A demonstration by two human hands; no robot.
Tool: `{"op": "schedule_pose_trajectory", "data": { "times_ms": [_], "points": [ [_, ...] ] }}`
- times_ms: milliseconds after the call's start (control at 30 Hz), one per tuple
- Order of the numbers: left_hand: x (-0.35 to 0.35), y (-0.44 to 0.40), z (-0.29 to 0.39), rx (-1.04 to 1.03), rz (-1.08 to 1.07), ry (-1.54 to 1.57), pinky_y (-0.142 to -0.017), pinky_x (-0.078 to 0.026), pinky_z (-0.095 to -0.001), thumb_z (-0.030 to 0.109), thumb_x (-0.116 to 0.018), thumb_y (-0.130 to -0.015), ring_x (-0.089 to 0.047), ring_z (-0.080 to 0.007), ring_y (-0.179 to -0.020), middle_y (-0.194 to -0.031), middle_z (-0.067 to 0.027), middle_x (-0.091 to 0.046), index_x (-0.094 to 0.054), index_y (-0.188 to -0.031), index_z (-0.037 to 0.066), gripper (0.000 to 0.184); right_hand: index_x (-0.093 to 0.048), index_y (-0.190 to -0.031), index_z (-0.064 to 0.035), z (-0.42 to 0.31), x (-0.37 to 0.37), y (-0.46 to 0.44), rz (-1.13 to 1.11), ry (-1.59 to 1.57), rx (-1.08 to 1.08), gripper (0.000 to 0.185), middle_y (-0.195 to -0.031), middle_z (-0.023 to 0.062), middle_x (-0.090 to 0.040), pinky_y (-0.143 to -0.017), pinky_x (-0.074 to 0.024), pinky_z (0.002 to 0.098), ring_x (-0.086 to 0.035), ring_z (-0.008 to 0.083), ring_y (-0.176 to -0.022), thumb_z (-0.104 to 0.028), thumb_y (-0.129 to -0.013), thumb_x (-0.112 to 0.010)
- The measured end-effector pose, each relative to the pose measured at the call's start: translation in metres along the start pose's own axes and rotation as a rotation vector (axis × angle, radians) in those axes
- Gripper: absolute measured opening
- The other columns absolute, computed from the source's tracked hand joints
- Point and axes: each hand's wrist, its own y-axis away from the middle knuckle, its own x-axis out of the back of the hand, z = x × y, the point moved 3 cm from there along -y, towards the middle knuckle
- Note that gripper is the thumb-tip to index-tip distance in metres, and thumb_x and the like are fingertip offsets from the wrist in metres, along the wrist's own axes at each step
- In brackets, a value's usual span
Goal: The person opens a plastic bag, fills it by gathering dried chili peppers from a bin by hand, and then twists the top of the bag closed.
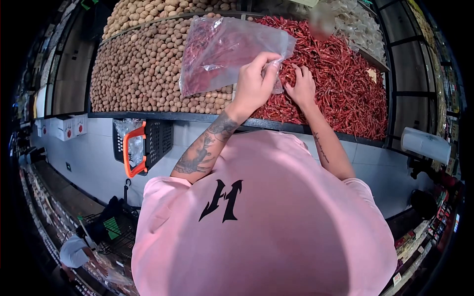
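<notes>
My left hand (256, 81) is closed on the edge of a clear plastic bag (237, 49), thumb and fingers pinched together. Red dried chilies show through the bag's left side, and it hangs over the round brown nuts (143, 69). Just to the right, my right hand (302, 85) rests on the heap of dried red chilies (340, 84). Its fingers and thumb are apart, with the tips among the chilies; no chili shows clearly in its grasp.
A dark rim (197, 117) runs along the bin's front. A black basket (160, 138) with an orange handle (129, 148) stands below on the left. White boxes (69, 127) sit farther left, a roll of plastic bags (425, 144) at right. A person (74, 251) is at lower left.
</notes>
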Motion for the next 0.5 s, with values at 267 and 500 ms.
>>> {"op": "schedule_pose_trajectory", "data": {
  "times_ms": [267, 500],
  "points": [
    [0.012, 0.007, -0.003, 0.046, 0.028, 0.035, -0.054, -0.043, -0.0217, 0.008, -0.055, -0.098, -0.051, -0.0037, -0.059, -0.066, 0.0014, -0.059, -0.061, -0.110, -0.001, 0.016, -0.062, -0.120, -0.0004, 0.043, 0.048, -0.044, 0.105, -0.298, -0.297, 0.047, -0.102, 0.0203, -0.070, -0.087, -0.0531, 0.0382, -0.069, 0.0319, -0.095, -0.020, -0.079, -0.074],
    [0.011, 0.004, 0.000, -0.029, 0.053, 0.007, -0.054, -0.043, -0.0223, 0.009, -0.055, -0.098, -0.052, -0.0043, -0.059, -0.066, -0.0003, -0.059, -0.061, -0.109, -0.001, 0.016, -0.061, -0.123, 0.0009, -0.024, 0.094, -0.062, -0.343, -0.398, 0.007, 0.051, -0.093, 0.0184, -0.071, -0.079, -0.0533, 0.0365, -0.070, 0.0251, -0.085, -0.017, -0.078, -0.074]
  ]
}}
